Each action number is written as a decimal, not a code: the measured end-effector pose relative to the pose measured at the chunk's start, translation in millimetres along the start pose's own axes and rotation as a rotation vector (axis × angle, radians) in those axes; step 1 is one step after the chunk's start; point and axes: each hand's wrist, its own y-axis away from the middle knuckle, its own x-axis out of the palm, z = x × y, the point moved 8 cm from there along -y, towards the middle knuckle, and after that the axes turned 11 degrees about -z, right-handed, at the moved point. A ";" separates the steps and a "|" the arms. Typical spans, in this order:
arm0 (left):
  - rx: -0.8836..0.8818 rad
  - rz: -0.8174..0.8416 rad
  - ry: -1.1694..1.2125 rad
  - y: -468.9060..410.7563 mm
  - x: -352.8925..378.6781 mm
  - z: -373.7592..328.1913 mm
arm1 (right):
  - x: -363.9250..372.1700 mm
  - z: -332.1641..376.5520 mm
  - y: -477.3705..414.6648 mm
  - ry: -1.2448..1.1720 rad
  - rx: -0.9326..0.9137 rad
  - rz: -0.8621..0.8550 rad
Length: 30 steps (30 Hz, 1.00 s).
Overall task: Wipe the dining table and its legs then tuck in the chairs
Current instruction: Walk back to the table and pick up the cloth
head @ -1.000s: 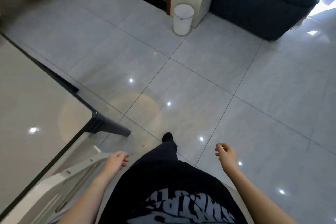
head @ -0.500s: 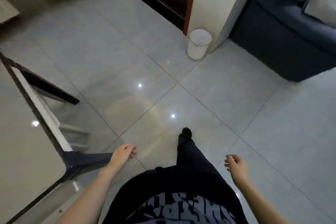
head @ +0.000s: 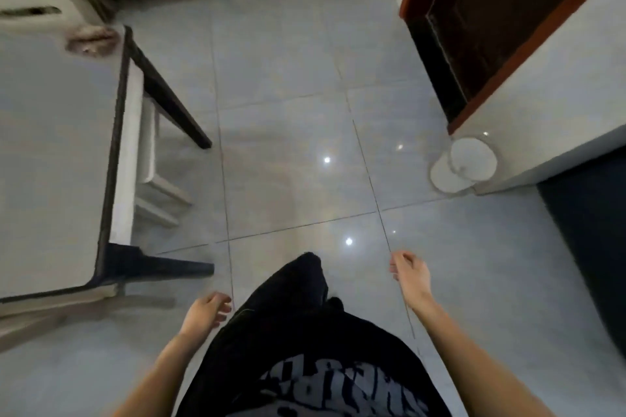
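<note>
A: What stands at left?
B: The dining table (head: pixel 50 152); pale glossy top, dark rim; a far leg (head: pixel 172 105) and a near leg (head: pixel 162 267) splay outward.
A: Chairs?
B: 1 pale chair (head: pixel 149 159) sits tucked between those 2 legs.

Light: dim, cool indoor.
Glare: small bright spots on floor tiles (head: pixel 288 145) just ahead of the right hand (head: pixel 410 276).
Blur: motion smear, edges bowed.

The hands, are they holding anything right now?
No, the left hand and the right hand both hang loosely curled with nothing in them.
</note>
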 end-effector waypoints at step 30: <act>-0.038 -0.122 0.253 -208.4 109.8 -480.1 | 117.0 388.8 -457.4 0.346 -0.142 0.172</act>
